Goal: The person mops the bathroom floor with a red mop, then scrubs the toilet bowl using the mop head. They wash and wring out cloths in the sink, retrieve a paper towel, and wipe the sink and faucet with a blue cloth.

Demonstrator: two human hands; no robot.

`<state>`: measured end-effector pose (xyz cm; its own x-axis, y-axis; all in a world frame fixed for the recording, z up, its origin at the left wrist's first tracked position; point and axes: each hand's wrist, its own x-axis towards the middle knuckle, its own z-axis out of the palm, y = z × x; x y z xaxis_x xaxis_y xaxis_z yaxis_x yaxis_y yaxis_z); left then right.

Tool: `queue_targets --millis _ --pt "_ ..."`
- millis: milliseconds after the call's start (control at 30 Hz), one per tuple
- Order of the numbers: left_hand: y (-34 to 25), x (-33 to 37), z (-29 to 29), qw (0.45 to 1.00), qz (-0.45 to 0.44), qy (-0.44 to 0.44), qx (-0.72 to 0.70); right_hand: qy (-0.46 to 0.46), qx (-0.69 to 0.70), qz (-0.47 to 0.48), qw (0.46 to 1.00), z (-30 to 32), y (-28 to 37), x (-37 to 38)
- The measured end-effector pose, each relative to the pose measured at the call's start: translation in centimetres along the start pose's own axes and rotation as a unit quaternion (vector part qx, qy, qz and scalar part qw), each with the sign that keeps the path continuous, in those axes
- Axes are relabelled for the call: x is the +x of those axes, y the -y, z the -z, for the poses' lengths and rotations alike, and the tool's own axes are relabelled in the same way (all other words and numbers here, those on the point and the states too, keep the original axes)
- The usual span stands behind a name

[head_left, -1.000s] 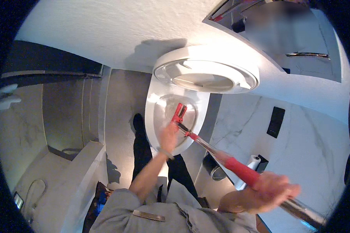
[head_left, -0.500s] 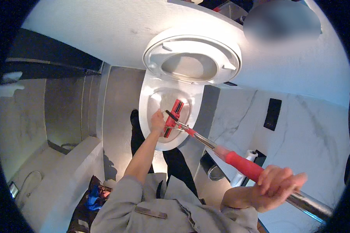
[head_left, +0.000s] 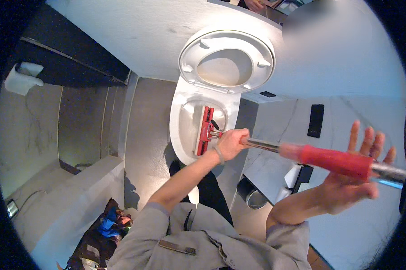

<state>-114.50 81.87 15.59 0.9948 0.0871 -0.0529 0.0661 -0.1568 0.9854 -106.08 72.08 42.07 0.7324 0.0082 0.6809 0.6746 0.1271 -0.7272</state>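
Note:
A sponge mop with a red head [head_left: 204, 131] is over the toilet bowl [head_left: 177, 123]; I cannot tell whether it touches the bowl. Its metal pole runs off to the right. My left hand [head_left: 233, 143] is wrapped round the pole just above the head. At the red grip [head_left: 333, 160] farther up, my right hand [head_left: 344, 191] has its fingers spread, with the palm against or just behind the grip. The toilet seat [head_left: 260, 54] stands raised.
A marble-patterned counter [head_left: 275, 121] with a black wall plate [head_left: 316, 120] is on the right, above a bin [head_left: 256, 199]. At lower left lies a dark bag [head_left: 92, 238] with blue cloth, beside a low ledge [head_left: 92, 184]. A paper roll [head_left: 23, 83] hangs at left.
My left hand has moved from the mop head to the pole. My right hand has opened its fingers from the red grip. The pole has swung up, closer to level.

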Motion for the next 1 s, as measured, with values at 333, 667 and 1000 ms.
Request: queue_targets --millis 333,667,1000 --pt "-14.3 -12.0 -9.8 0.987 -0.104 -0.121 -0.026 -0.199 -0.158 -0.049 0.966 7.0 13.5 -10.6" --pt "-6.8 -30.6 -22.2 0.988 -0.064 0.124 -0.071 -0.329 -0.197 -0.238 0.892 30.7 22.6 -29.1" --pt "4.7 -43.7 -31.1 0.978 0.116 0.148 0.092 -0.299 -0.024 -0.473 0.828 60.5 13.0 -49.8"
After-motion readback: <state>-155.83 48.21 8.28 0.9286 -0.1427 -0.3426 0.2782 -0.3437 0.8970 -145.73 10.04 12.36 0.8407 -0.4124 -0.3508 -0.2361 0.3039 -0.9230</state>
